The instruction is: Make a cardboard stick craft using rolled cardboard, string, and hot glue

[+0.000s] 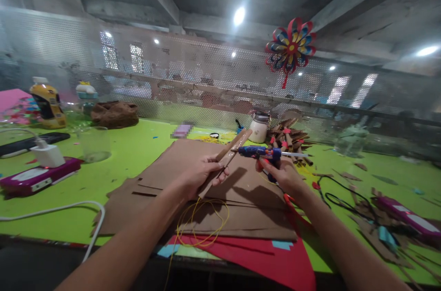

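Note:
My left hand (210, 174) is closed around a narrow folded strip of brown cardboard (230, 155), which slants up and away to the right. Wrapped round the handle of a blue glue gun (260, 152) is my right hand (280, 172). The gun's nozzle points left and meets or nearly meets the strip; a glue stick (296, 155) juts from its back end. Loops of yellow string (203, 222) hang below my left hand, over stacked brown cardboard sheets (165, 176). Red sheet material (268, 259) shows beneath the stack.
A purple power strip (69, 169) with a white charger, a clear cup (94, 144) and a bottle (48, 103) stand left. Behind are a white jar (259, 128) and a pile of rolled cardboard pieces (289, 137). Black cable (339, 201) and another purple power strip (406, 217) lie right.

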Demonstrator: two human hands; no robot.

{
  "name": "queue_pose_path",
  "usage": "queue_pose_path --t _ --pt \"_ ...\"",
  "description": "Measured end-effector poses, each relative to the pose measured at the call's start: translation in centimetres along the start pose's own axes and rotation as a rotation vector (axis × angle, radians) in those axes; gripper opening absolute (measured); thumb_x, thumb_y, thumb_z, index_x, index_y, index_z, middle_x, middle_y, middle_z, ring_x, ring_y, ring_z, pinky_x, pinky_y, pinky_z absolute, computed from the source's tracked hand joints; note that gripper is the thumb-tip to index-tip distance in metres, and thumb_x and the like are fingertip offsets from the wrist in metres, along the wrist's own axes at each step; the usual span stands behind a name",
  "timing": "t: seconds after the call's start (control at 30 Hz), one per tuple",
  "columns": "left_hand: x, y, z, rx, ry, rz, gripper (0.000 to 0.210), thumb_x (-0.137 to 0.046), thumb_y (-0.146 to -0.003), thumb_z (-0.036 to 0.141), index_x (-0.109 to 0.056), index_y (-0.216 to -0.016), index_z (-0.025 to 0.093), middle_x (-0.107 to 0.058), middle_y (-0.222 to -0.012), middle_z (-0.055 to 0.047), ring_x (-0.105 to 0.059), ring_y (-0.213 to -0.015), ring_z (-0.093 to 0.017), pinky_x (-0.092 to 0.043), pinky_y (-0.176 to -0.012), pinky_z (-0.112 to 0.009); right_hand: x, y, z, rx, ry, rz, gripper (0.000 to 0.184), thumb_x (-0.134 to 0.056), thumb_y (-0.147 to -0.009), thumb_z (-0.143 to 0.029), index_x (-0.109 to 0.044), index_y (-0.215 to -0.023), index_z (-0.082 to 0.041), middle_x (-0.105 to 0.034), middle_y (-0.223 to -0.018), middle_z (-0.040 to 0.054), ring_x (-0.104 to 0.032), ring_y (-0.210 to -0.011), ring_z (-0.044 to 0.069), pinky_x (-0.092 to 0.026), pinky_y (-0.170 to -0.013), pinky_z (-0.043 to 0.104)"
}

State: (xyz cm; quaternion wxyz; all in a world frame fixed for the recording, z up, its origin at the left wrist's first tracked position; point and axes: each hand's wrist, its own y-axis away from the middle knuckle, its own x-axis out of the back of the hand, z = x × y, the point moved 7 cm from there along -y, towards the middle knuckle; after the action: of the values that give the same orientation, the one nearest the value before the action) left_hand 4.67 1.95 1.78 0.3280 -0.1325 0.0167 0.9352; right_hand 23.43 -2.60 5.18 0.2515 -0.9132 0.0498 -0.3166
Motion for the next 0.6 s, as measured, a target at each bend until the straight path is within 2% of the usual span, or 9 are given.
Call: queue_pose_path --t 0.2,0.33,0.43,0.6 --pt "0.1 -0.2 -0.1 -0.005 0.026 -0.024 0.012 -0.054 -0.075 0.014 -0.06 -0.084 0.009 -0.061 -0.071 -0.006 -0.046 -0.048 -0.004 -0.031 -0.041 -0.017 -1.7 0.7 -0.1 -0.049 -0.021 -0.102 0.036 -0.05 -0.083 -0.046 -0.063 -0.074 -0.014 -0.06 -0.069 0.0043 -0.047 -0.057 0.012 -0.036 -0.053 0.025" --pt "0.3 -0.3 -0.2 -0.013 0.015 -0.012 0.011 -0.054 -0.074 0.014 -0.061 -0.08 0.008 -0.061 -0.072 -0.007 -0.048 -0.05 -0.006 -0.032 -0.042 -0.018 -1.6 0.7 -0.1 -0.069 -0.02 -0.099 0.036 -0.05 -0.082 -0.046 -0.063 -0.074 -0.013 -0.059 -0.067 0.0043 -0.046 -0.055 0.012 -0.036 -0.051 0.025" --pt "0.3 -0.4 -0.3 -0.009 0.018 -0.013 0.015 -0.054 -0.072 0.013 -0.061 -0.085 0.009 -0.061 -0.074 -0.007 -0.05 -0.053 -0.006 -0.033 -0.043 -0.018 -1.3 0.6 -0.1 -0.062 -0.016 -0.067 0.036 -0.05 -0.082 -0.046 -0.063 -0.072 -0.014 -0.059 -0.068 0.0042 -0.046 -0.056 0.012 -0.035 -0.051 0.024" --pt "0.3 -0.3 -0.1 -0.004 -0.006 0.012 0.016 -0.053 -0.07 0.012 -0.06 -0.084 0.009 -0.061 -0.073 -0.007 -0.05 -0.053 -0.007 -0.033 -0.043 -0.018 -1.3 0.7 0.0 -0.042 -0.002 -0.058 0.035 -0.049 -0.083 -0.046 -0.06 -0.071 -0.016 -0.053 -0.064 0.0009 -0.042 -0.052 0.01 -0.033 -0.049 0.024"
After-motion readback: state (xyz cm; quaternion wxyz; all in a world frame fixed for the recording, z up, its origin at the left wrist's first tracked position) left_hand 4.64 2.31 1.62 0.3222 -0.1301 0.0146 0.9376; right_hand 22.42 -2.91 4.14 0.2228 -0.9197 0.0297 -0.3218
